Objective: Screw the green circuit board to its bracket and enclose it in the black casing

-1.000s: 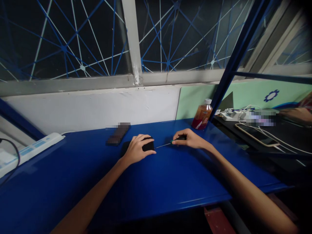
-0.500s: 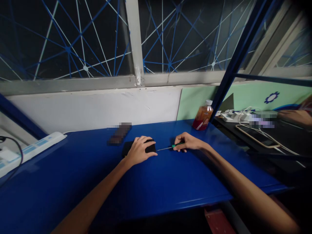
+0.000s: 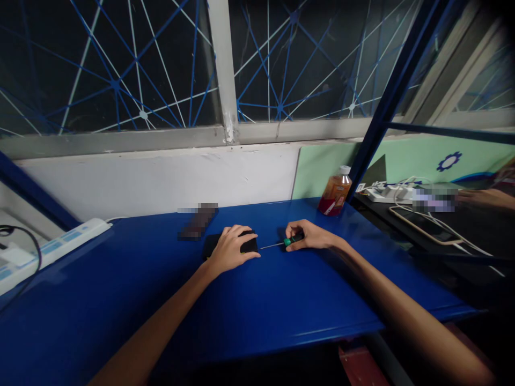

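Observation:
My left hand [image 3: 232, 249] lies over a flat black box-shaped object [image 3: 249, 242] on the blue table, its thumb and fingers gripping the right part. What the object is exactly, I cannot tell; the hand covers much of it. My right hand [image 3: 308, 236] holds a screwdriver [image 3: 287, 242] by its green and black handle, between thumb and fingers. The thin metal shaft points left, its tip close to the black object's right end. Whether the tip touches it is too small to tell.
A dark blurred-out item [image 3: 199, 222] lies behind my left hand. An orange drink bottle [image 3: 335, 192] stands at the back right. White power strips [image 3: 56, 249] sit at the left edge and on the neighbouring black table, with a phone [image 3: 425, 225], cables and another person's hand [image 3: 488, 198].
The fingers of my right hand have shifted around the screwdriver handle, and more of its green part shows. My left hand and the black object stay in place.

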### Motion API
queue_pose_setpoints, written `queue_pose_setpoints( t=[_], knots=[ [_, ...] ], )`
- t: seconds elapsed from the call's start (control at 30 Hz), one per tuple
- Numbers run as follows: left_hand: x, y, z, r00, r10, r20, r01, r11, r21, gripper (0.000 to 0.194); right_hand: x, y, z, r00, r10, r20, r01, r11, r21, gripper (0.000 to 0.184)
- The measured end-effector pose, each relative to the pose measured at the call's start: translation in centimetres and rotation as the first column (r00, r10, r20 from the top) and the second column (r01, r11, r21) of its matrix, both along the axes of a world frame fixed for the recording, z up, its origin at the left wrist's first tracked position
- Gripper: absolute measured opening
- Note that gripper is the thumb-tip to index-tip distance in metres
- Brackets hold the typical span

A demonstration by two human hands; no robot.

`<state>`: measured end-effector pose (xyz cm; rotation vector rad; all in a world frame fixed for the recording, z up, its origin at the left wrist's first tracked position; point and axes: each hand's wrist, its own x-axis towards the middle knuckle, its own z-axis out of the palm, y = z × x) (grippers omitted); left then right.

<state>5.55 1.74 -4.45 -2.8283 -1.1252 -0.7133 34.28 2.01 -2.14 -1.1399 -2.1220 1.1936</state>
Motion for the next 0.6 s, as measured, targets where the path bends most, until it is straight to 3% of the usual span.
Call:
queue_pose_setpoints(
  t=[0.13,0.4,0.6],
  knots=[
    [-0.02,-0.02,0.02,1.000,-0.002,-0.009,0.002,1.000,0.011,0.047,0.27,-0.09,0.29,0.999,0.019,0.033,-0.016,0.995,-0.099,0.040],
    [-0.05,-0.11,0.15,1.000,-0.003,-0.024,0.003,1.000,0.004,0.048,-0.22,-0.31,0.55,0.993,0.038,0.113,-0.043,0.998,0.045,0.046],
    [-0.02,-0.06,0.04,1.000,-0.002,-0.030,0.002,1.000,0.009,0.049,-0.58,-0.58,0.72,0.998,-0.042,0.053,0.043,0.999,-0.020,0.043]
  ],
)
